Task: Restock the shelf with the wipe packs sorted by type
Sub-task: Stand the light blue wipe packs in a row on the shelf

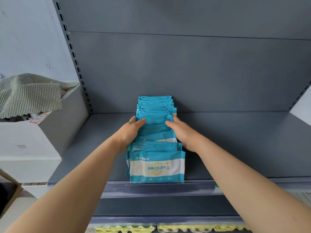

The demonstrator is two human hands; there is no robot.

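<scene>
In the centre of the frame the blue wipe packs [155, 111] stand upright in one file on the grey shelf [235, 140], from the back panel [185, 73] to the front edge. The front pack [157, 167] shows its label outward, probably so a buyer can read it. The left hand [132, 132] and the right hand [182, 133] clamp the middle of the file from both sides, thumbs over the top edges, fingers along the sides. I think this squeeze keeps the packs straight and standing. At the left edge a white box [25, 145] carries a striped cloth [30, 93].
</scene>
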